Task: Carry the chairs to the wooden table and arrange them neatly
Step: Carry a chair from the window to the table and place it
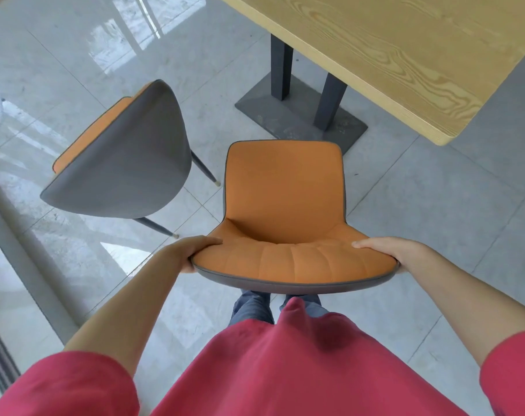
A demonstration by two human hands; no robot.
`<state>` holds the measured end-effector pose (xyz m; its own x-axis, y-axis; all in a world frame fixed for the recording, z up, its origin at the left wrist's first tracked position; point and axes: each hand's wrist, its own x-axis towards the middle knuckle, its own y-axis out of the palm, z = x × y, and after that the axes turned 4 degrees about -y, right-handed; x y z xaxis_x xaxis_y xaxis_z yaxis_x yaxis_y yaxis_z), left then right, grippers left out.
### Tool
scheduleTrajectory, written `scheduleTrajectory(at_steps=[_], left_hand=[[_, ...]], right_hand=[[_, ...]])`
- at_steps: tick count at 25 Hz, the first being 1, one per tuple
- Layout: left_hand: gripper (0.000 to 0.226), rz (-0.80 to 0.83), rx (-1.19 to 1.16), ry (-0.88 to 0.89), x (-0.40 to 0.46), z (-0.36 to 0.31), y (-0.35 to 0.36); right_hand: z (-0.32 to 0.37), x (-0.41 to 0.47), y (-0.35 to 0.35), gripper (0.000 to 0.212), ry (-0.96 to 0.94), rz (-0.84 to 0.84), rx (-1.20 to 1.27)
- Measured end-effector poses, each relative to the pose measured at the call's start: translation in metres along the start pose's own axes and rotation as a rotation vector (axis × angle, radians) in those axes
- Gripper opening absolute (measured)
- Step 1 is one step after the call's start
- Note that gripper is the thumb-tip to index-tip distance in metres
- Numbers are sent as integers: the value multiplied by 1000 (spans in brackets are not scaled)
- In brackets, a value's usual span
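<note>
Both hands — the left hand (192, 253) and the right hand (381, 247) — are grasping the backrest of the orange chair (283, 190), near the wooden bench (405, 55), beside a second chair (126, 163).

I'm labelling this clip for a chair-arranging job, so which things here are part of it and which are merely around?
Part of the job: held chair, gripped at its backrest by left hand and right hand; second chair standing on the floor; wooden table.

Merely around: tiled floor.
</note>
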<state>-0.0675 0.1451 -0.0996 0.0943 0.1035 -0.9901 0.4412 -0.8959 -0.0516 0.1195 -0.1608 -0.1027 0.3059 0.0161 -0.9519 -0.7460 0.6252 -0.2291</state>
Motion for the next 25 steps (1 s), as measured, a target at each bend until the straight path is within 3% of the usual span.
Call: scheduleTrajectory(at_steps=[4, 9, 15, 18, 21, 23, 25], left_hand=[[47, -31, 1, 10, 1, -12, -11], [8, -76, -84, 87, -17, -69, -28], [1, -32, 51, 235, -38, -157, -14], [4, 0, 199, 428, -42, -197, 6], [13, -22, 309, 312, -46, -239, 21], [13, -34, 369, 303, -45, -259, 26], [10, -54, 278, 291, -42, -272, 29]], right_hand=[[6, -7, 7, 56, -12, -55, 18], [40, -26, 4, 9, -107, -52, 144], [52, -42, -15, 11, -123, 19, 554], [54, -42, -27, 22, -187, -17, 536], [60, -35, -42, 29, -211, -37, 571], [71, -32, -45, 15, -166, 0, 625], [81, -26, -43, 3, -94, -35, 676]])
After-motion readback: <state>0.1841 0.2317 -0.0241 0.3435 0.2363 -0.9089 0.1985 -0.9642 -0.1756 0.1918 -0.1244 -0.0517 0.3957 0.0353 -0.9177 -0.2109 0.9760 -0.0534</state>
